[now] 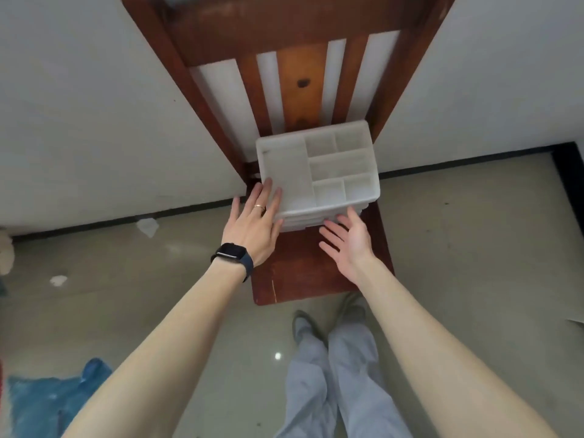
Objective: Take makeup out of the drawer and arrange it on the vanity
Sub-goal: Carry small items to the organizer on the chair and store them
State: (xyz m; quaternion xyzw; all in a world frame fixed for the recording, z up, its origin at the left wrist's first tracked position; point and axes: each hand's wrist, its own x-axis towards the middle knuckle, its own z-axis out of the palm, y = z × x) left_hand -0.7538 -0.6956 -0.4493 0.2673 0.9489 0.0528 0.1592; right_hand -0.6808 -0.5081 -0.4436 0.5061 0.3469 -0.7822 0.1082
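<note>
Two hands are observed, both with fingers straight and spread, nothing held. Nearest, the left hand (252, 222), marked by a watch (232, 256) at the wrist and a ring (259, 206), is laid with its fingers (267, 191) on the left front corner of the organizer (316, 165). The right hand (347, 241) is turned palm-in at the drawers (303, 221); whether contact is made cannot be told.

The organizer, of white plastic, is stood on the seat of a chair (297, 279), set back against the slats. Its top tray is divided into compartments, and shallow drawers are stacked below, apparently closed, their contents hidden. No makeup is in view; it is judged to lie in those drawers.

The unit is judged light, stiff and smooth-walled, liable to slide on the seat when a drawer is pulled. A drawer is best taken by its front lip, with the top steadied by the left hand. Small items inside may be expected to roll.
</note>
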